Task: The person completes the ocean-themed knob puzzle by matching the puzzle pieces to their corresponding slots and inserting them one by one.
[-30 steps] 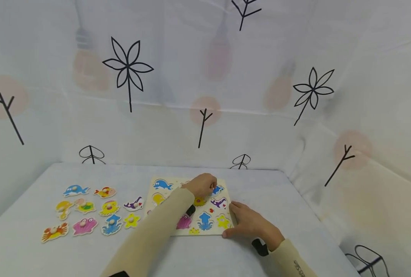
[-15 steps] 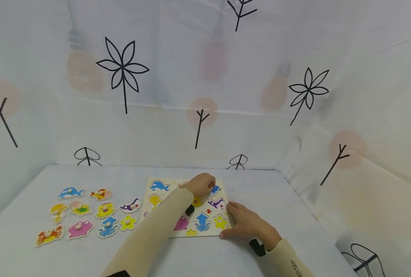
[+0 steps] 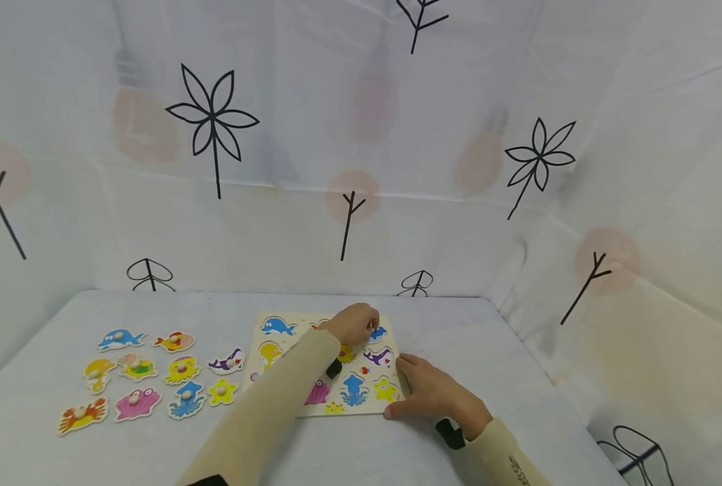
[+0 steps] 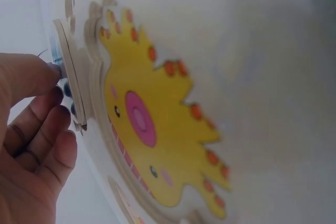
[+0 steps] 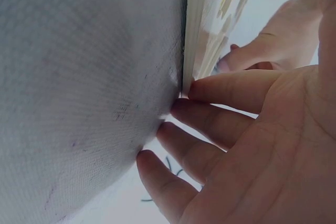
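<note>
A cream puzzle board (image 3: 369,410) printed with sea animals lies on the table. Over its far right part, my left hand (image 3: 356,324) pinches a blue puzzle piece (image 4: 62,59) between thumb and fingertips. That piece sits at its slot near the board's far right corner, half hidden by the fingers in the head view. At the board's right side rests my right hand (image 3: 436,395), its fingers (image 5: 226,90) fairly straight, one fingertip at the board's edge and others on the cloth. Its thumb lies by the near right corner. A yellow octopus picture (image 4: 152,119) fills a slot below the left hand.
Several knobbed puzzle pieces lie loose left of the board, among them a crab (image 3: 83,415), a blue whale (image 3: 121,339), a squid (image 3: 187,400) and a yellow star (image 3: 222,391). A patterned white cloth wall (image 3: 288,236) stands behind and to the right.
The head view has shifted slightly, so the table and pieces sit a little further left. Both hands keep their places on the board.
</note>
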`<state>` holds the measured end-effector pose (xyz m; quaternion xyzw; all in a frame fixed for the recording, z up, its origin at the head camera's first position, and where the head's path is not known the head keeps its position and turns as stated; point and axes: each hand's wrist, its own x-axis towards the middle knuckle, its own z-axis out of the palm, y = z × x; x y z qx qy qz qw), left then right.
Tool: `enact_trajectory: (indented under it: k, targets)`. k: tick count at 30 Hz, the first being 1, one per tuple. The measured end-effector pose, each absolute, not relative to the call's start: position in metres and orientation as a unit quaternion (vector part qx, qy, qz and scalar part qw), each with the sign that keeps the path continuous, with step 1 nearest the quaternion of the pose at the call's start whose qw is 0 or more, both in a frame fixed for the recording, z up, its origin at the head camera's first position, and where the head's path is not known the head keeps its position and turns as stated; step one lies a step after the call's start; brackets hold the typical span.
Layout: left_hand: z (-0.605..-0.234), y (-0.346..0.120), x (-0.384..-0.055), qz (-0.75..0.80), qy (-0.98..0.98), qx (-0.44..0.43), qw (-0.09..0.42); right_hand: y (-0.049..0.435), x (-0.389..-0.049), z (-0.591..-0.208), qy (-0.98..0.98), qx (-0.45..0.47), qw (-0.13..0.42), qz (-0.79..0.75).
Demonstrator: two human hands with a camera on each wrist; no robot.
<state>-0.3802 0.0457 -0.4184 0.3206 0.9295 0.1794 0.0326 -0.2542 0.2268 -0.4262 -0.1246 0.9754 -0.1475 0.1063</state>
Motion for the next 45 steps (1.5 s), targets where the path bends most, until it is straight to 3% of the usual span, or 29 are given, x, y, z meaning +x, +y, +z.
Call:
enact_trajectory:
  k: [31, 45]
  targets:
    - [-0.417, 0.038, -0.378, 0.193, 0.933, 0.302, 0.041, 0.226, -0.255, -0.429, 0.976, -0.127, 0.100, -0.148]
    - [-0.383, -0.008, -0.344, 0.188, 0.918, 0.349, 0.005, 0.225, -0.255, -0.430, 0.977, -0.107, 0.108, -0.152]
